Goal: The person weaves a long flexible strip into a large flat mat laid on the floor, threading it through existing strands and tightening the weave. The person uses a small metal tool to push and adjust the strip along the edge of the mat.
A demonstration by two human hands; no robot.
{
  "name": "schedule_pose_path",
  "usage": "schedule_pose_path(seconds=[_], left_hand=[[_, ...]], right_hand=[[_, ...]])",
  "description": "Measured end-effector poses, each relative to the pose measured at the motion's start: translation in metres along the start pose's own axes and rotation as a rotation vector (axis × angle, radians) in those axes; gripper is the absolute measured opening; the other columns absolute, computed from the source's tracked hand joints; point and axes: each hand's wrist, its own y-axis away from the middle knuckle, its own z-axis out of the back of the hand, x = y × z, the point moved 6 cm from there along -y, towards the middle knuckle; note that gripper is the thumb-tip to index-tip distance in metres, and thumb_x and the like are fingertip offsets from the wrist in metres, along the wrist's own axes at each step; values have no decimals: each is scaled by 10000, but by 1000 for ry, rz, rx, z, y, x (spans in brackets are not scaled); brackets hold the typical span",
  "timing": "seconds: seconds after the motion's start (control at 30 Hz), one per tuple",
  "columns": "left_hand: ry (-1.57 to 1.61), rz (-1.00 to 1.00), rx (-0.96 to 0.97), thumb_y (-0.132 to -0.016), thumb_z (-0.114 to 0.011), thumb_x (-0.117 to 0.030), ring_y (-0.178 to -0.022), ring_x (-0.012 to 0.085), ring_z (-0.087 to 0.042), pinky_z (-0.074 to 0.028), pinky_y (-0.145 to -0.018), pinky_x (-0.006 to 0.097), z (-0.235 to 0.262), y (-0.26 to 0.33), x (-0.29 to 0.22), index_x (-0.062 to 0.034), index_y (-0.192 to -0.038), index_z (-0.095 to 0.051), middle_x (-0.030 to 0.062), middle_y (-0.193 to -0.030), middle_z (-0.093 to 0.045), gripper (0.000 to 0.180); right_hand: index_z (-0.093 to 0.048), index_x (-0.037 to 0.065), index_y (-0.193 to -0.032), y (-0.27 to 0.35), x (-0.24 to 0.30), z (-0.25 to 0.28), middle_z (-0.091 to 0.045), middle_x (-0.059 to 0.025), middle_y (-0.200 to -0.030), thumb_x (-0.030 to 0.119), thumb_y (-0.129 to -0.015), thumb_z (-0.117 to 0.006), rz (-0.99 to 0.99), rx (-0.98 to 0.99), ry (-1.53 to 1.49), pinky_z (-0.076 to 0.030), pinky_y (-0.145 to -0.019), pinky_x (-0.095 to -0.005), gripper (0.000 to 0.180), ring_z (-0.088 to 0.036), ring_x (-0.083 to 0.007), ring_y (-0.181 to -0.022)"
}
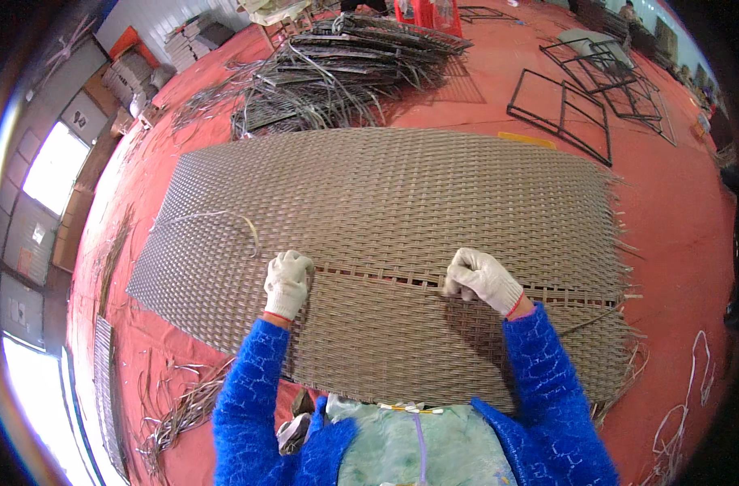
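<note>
A large brown woven wicker panel lies before me, with loose strand ends along its right edge. A narrow gap in the weave runs across it, showing red beneath. At the gap's left end my left hand, in a white knitted glove, is closed against the weave. My right hand, gloved alike, has its fingers curled together over the gap farther right. What either hand grips is hidden by the fingers. A pale loose strip curls on the panel beyond my left hand.
A pile of dark woven pieces lies beyond the panel. Black metal frames rest on the red floor covering at the far right. Loose strands lie at the near left, a white cord at the near right.
</note>
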Motion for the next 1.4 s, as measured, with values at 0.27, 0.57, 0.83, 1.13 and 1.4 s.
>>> schedule_pose_path(seconds=[0.27, 0.57, 0.83, 1.13, 1.4], left_hand=[[1095, -172, 423, -940, -522, -51, -1029, 162, -595, -472, -930, 283, -41, -31, -201, -34, -1176, -621, 70, -1087, -648, 257], [1372, 231, 125, -913, -586, -64, -667, 54, -547, -481, -616, 195, 25, -40, -116, -33, -977, -664, -25, -820, -624, 106], [294, -107, -198, -772, -713, -114, -761, 172, -583, -456, -837, 358, 67, -35, -80, -78, -798, -671, 29, -748, -638, 62], [325, -524, -36, -844, -608, -121, -824, 260, -625, -488, -754, 393, 23, -8, -214, -119, -981, -648, 68, -839, -639, 142], [44, -252, 164, -835, -646, -173, -808, 291, -622, -491, -734, 415, -7, -16, -182, -121, -910, -667, 77, -807, -636, 94]], right_hand=[[-609, 69, -817, 66, 75, -1, -606, -100, -748, 220, -818, -688, 410, -210, 926, -473, -624, -368, 170, -616, -277, -704], [-645, 49, -904, 148, 52, 104, -646, -87, -821, 194, -862, -615, -51, -372, 684, -483, -714, -305, 153, -623, -197, -770], [-650, 47, -905, 126, 24, 79, -651, -96, -831, 229, -855, -633, 187, -209, 824, -490, -717, -323, 189, -632, -235, -786], [-660, 146, -945, 62, 20, -27, -675, -85, -881, 362, -888, -561, 315, -188, 792, -515, -714, -413, 244, -654, -303, -826], [-666, 132, -975, 62, 6, 6, -684, -93, -877, 325, -889, -585, 75, -259, 729, -516, -737, -372, 226, -660, -270, -830]])
